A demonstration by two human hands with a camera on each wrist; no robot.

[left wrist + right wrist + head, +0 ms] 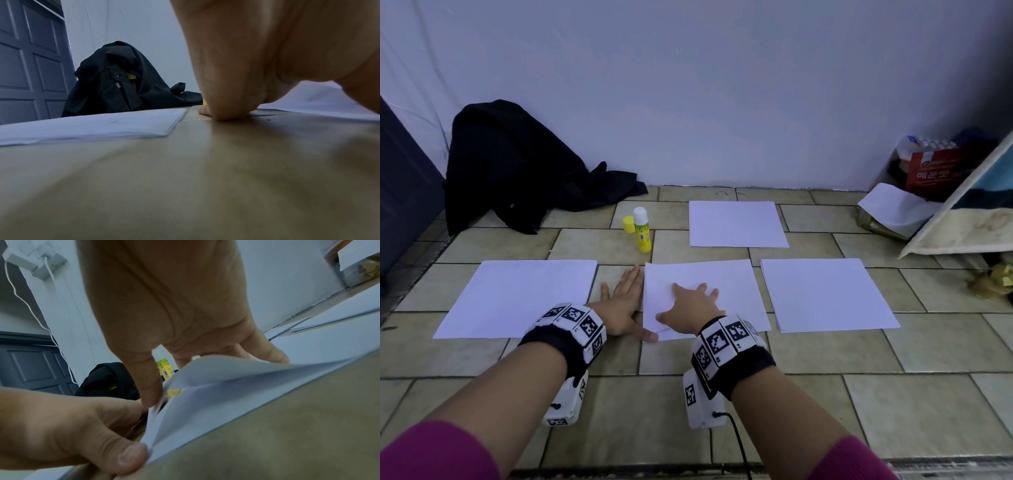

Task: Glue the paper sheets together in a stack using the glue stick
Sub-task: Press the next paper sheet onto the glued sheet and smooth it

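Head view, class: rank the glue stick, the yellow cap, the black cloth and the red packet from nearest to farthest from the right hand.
From the right hand, resting on the middle sheet:
1. Glue stick, standing uncapped, just beyond and left.
2. Yellow cap, beside the stick on its left, slightly farther.
3. Black cloth, heaped against the wall, far left.
4. Red packet, in the far right corner.

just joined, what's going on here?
A person kneels over four paper piles on a tiled floor. The right hand presses flat on the middle stack, its thumb lifting the top sheet's near-left corner. The left hand lies flat on the tile beside that stack, thumb at the same corner. The glue stick stands uncapped and untouched behind, its cap beside it.
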